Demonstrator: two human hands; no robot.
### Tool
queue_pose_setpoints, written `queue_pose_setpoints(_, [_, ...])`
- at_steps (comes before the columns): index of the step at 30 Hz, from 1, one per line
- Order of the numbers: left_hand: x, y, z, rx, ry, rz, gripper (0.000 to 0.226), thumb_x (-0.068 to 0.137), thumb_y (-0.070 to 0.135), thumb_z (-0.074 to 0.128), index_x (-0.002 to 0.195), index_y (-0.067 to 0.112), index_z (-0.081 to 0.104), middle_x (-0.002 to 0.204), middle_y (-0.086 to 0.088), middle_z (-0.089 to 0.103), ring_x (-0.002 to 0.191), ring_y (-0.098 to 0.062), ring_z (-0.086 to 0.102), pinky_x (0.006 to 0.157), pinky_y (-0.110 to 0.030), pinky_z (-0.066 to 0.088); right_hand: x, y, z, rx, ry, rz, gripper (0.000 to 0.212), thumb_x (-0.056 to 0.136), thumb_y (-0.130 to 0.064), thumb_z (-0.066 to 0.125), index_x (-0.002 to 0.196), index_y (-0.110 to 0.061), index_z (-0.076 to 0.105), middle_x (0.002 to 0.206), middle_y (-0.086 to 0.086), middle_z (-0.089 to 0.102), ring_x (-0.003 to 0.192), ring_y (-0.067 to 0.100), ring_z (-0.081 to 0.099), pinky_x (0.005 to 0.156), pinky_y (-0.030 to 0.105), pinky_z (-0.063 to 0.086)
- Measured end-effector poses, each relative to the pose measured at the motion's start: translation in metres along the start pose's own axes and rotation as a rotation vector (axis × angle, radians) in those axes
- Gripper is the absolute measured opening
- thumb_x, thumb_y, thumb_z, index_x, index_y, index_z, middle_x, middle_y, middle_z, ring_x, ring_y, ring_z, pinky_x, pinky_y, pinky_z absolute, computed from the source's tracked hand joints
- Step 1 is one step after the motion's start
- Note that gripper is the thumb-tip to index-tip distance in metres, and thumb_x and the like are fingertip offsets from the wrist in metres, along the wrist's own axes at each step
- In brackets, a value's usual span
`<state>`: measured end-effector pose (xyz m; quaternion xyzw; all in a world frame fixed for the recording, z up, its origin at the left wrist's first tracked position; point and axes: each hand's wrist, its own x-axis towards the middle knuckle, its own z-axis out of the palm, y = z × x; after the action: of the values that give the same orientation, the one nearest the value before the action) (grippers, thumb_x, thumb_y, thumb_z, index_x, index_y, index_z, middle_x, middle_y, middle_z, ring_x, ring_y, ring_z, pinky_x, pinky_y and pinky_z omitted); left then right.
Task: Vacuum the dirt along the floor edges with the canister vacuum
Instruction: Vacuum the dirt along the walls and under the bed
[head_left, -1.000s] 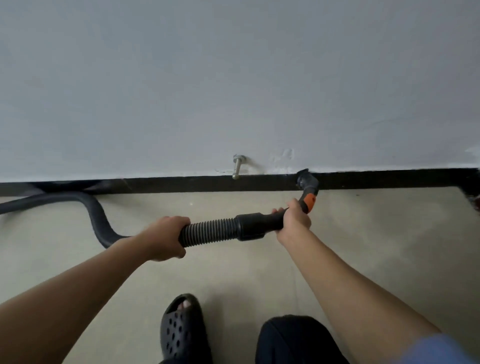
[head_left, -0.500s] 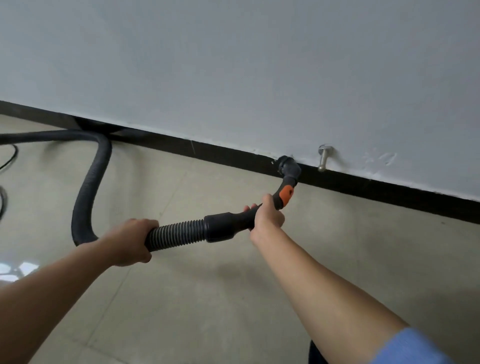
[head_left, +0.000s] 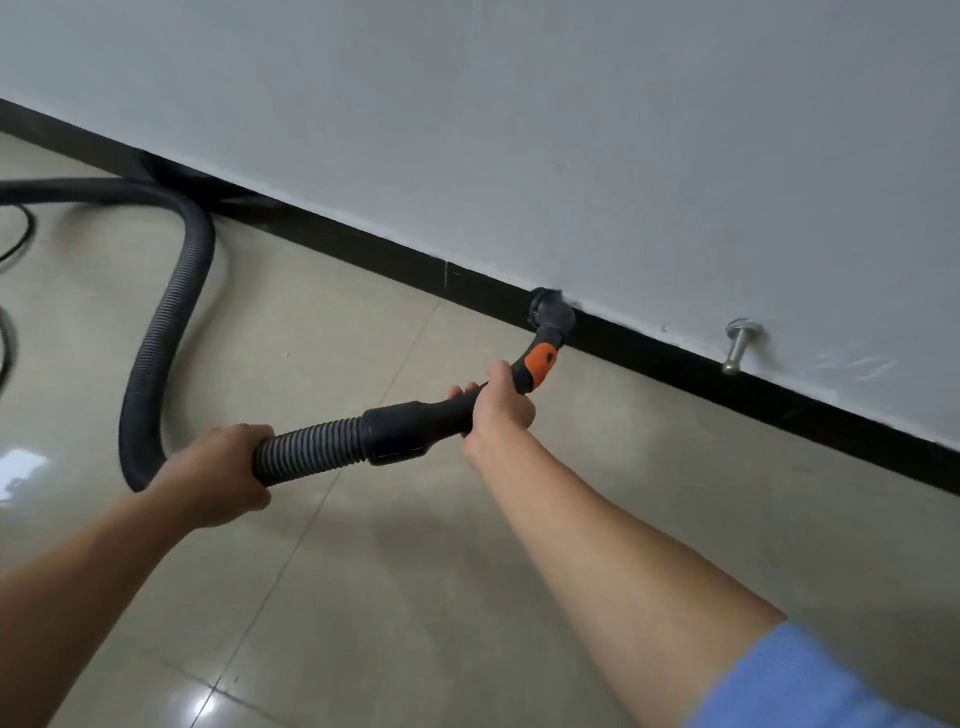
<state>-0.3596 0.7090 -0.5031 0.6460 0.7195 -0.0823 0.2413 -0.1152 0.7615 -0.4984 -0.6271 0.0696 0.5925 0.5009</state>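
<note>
A black ribbed vacuum hose (head_left: 171, 332) loops across the beige tiled floor from the far left and ends in a black handle (head_left: 410, 423) with an orange patch. My left hand (head_left: 218, 473) grips the ribbed hose just behind the handle. My right hand (head_left: 496, 402) grips the curved front of the handle. The nozzle (head_left: 550, 312) sits against the top of the black skirting board (head_left: 363, 249), where it meets the white wall. The canister is out of view.
A metal door stopper (head_left: 740, 345) sticks out of the wall just right of the nozzle. A thin black cable (head_left: 21, 234) lies on the floor at the far left. Glossy tiles (head_left: 415, 597) stretch below my arms.
The nozzle has slid left along the skirting, away from the door stopper. My view has swung left, showing more hose loop; my foot is out of sight. Both hands keep their grip.
</note>
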Motion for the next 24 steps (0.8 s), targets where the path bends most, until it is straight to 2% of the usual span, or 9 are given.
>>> queue_pose_setpoints(2, [-0.014,-0.006,-0.005,-0.019,-0.022,-0.023,0.028,0.068,0.011,0.071,0.08,0.027,0.052,0.072,0.008,0.057,0.071,-0.015,0.057,0.06,-0.027,0.044,-0.009,-0.002,0.013,-0.08,-0.03,0.046,0.025,0.091,-0.018,0.064,0.11,-0.007,0.053,0.082,0.011,0.061,0.067,0.021,0.063,0.062,0.032,0.059])
queue_pose_setpoints(5, [-0.04,-0.002,-0.018,0.004,-0.033,0.004,0.023,0.074,0.016,0.065,0.089,0.028,0.051,0.079,0.009,0.056,0.08,-0.017,0.057,0.065,-0.028,0.042,-0.023,-0.012,0.02,-0.167,0.015,0.123,0.021,0.089,-0.019,0.066,0.103,-0.008,0.055,0.086,0.011,0.062,0.068,0.022,0.064,0.074,0.036,0.06])
queue_pose_setpoints(9, [-0.068,0.004,-0.054,0.031,-0.021,0.051,0.017,0.078,0.017,0.057,0.085,0.029,0.046,0.075,0.011,0.048,0.081,-0.015,0.054,0.07,-0.027,0.037,-0.056,-0.021,0.013,-0.163,0.12,0.227,0.019,0.091,-0.021,0.066,0.093,-0.01,0.051,0.082,0.01,0.058,0.062,0.021,0.058,0.074,0.037,0.059])
queue_pose_setpoints(13, [-0.086,-0.003,-0.087,-0.024,-0.061,0.037,0.018,0.077,0.019,0.056,0.085,0.028,0.043,0.076,0.011,0.046,0.087,-0.016,0.056,0.072,-0.027,0.03,-0.092,-0.021,0.023,-0.12,0.157,0.302,0.016,0.095,-0.025,0.061,0.091,-0.016,0.048,0.075,0.01,0.054,0.06,0.021,0.054,0.084,0.04,0.057])
queue_pose_setpoints(16, [-0.099,-0.019,-0.1,-0.069,-0.104,-0.018,0.018,0.077,0.019,0.056,0.086,0.027,0.044,0.08,0.011,0.05,0.091,-0.017,0.058,0.073,-0.028,0.03,-0.111,-0.009,0.041,-0.128,0.155,0.364,0.01,0.096,-0.018,0.059,0.094,-0.015,0.051,0.075,0.01,0.054,0.058,0.022,0.054,0.066,0.038,0.055])
queue_pose_setpoints(19, [-0.104,-0.037,-0.102,-0.05,-0.11,-0.053,0.016,0.078,0.019,0.056,0.086,0.027,0.045,0.079,0.011,0.05,0.084,-0.015,0.054,0.072,-0.028,0.03,-0.11,0.008,0.055,-0.249,0.184,0.397,0.011,0.095,-0.014,0.06,0.098,-0.009,0.051,0.075,0.01,0.055,0.052,0.02,0.054,0.052,0.031,0.054])
queue_pose_setpoints(21, [-0.104,-0.045,-0.098,-0.04,-0.116,-0.062,0.015,0.079,0.02,0.055,0.085,0.028,0.045,0.079,0.012,0.05,0.079,-0.013,0.048,0.073,-0.027,0.029,-0.103,0.016,0.063,-0.338,0.213,0.385,0.01,0.096,-0.013,0.059,0.095,-0.006,0.051,0.072,0.009,0.054,0.051,0.02,0.053,0.051,0.031,0.053])
queue_pose_setpoints(24, [-0.097,-0.061,-0.09,-0.027,-0.108,-0.084,0.014,0.08,0.022,0.057,0.085,0.028,0.046,0.08,0.011,0.05,0.083,-0.015,0.051,0.076,-0.028,0.032,-0.089,0.035,0.085,-0.474,0.207,0.366,0.011,0.097,-0.014,0.057,0.092,-0.005,0.052,0.065,0.008,0.054,0.047,0.019,0.053,0.055,0.033,0.053])
